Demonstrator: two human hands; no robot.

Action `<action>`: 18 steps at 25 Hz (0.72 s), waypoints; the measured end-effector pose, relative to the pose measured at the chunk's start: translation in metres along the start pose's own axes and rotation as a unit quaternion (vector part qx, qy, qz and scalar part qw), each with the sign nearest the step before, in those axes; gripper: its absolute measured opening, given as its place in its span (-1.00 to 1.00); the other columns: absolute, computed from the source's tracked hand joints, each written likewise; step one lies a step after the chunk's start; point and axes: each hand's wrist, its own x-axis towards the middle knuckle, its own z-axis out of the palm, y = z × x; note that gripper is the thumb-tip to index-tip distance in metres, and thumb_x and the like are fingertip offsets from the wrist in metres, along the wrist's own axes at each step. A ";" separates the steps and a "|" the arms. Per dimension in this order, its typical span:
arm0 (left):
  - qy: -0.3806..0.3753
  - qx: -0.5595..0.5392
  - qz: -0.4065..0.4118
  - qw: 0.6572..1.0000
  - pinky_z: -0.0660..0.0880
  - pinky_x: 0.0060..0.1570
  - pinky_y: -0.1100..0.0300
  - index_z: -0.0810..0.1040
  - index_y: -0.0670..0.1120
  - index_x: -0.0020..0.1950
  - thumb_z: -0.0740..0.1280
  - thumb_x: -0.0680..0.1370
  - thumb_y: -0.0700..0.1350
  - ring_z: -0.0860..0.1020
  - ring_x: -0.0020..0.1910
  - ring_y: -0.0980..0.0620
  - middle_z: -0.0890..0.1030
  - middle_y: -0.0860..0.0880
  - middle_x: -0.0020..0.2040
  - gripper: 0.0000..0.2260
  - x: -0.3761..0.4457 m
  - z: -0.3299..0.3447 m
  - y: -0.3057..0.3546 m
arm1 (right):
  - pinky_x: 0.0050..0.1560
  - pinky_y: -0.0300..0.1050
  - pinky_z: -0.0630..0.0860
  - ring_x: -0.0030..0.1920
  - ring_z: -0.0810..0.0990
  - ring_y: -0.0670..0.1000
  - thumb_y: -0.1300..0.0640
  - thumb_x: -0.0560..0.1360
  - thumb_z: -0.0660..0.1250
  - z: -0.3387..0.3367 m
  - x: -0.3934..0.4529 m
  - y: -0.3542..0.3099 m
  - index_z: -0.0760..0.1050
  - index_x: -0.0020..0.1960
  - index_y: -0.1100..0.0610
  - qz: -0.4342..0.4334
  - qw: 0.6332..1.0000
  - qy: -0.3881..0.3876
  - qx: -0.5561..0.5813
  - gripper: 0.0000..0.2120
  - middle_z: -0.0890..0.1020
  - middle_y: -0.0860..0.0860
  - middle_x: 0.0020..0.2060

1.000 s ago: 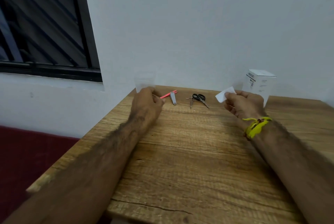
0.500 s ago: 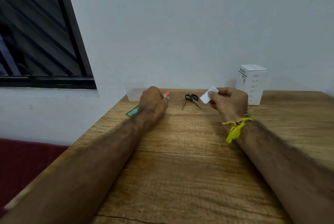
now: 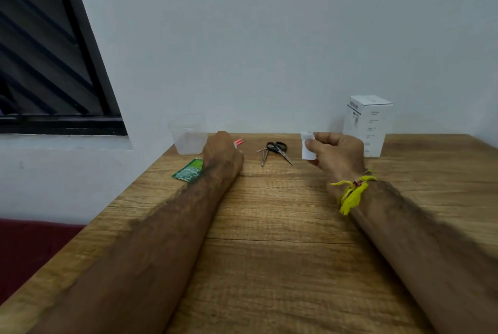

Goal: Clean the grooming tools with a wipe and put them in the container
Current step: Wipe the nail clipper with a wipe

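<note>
Left hand: the left hand [image 3: 222, 154], centre-left of the frame, lies knuckles-up on the table's far end; its fingers are curled down over a small tool, though what exactly they grasp cannot be told from behind the knuckles

Orange tool: the tips of an orange tool [image 3: 238, 141] stick out just past the left hand's far side, beside a glint of metal

Right hand: the right hand [image 3: 335, 151], centre-right of the frame, is raised slightly off the wood; thumb and forefinger pinch a white wipe [image 3: 307, 146], the remaining fingers folded in; a yellow thread band [image 3: 351, 192] is tied at the wrist

Scissors: black-handled scissors [image 3: 277, 148] lie flat on the table between the two hands, blades pointing toward the lower right; a slim metal tool [image 3: 264, 155], seemingly tweezers, lies just beside them on the left, the two touching or nearly so

Container: a clear plastic cup [image 3: 188, 135] stands upright at the table's far left corner against the wall, just left of the left hand; whether anything is inside cannot be made out

Sachet: a green sachet [image 3: 188, 170] lies flat near the left edge, partly under the left wrist

Box: a white carton [image 3: 367, 125] stands upright behind the right hand

Setting: a wooden table [image 3: 269, 239] against a pale wall; a dark barred window [image 3: 48, 50] in the upper left of the frame
</note>
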 end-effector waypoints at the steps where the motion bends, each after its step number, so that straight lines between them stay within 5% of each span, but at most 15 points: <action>1: -0.001 0.008 0.006 1.000 0.47 -0.05 0.13 0.53 -0.21 0.18 0.48 0.52 -0.05 0.57 0.14 -0.15 0.61 -0.17 0.15 -0.66 -0.001 0.000 0.000 | -0.11 -0.02 0.66 -0.20 0.65 -0.01 0.32 0.41 0.48 -0.001 -0.001 0.000 0.65 -0.22 0.07 0.004 1.000 -0.002 0.003 -0.83 0.66 0.01 -0.29; 6: 0.029 0.046 0.062 0.997 0.48 0.12 0.03 0.51 -0.17 0.21 0.46 0.53 0.00 0.51 0.18 -0.14 0.53 -0.16 0.19 -0.64 -0.005 0.004 0.003 | -0.25 -0.08 0.65 -0.34 0.66 -0.01 0.39 0.42 0.44 -0.003 -0.008 -0.004 0.67 -0.15 0.19 0.034 0.999 -0.022 0.037 -0.87 0.69 0.13 -0.27; 13: -0.031 -0.026 0.086 0.996 0.55 -0.15 0.12 0.67 -0.15 -0.04 0.47 0.52 0.02 0.62 -0.06 -0.03 0.69 -0.07 -0.09 -0.77 -0.010 0.014 0.023 | -0.15 -0.10 0.62 -0.21 0.67 0.06 0.42 0.43 0.40 -0.003 -0.003 0.002 0.66 -0.12 0.25 0.039 0.999 -0.021 0.006 -0.87 0.70 0.20 -0.14; 18: 0.019 0.045 0.040 0.998 0.49 -0.12 0.12 0.58 -0.17 0.08 0.51 0.49 -0.12 0.57 -0.01 -0.07 0.66 -0.10 0.04 -0.77 -0.004 0.006 0.015 | -0.16 -0.09 0.65 -0.20 0.70 0.04 0.16 0.44 0.46 -0.002 -0.001 -0.002 0.67 -0.24 0.17 0.050 0.998 -0.013 0.034 -0.89 0.71 0.09 -0.23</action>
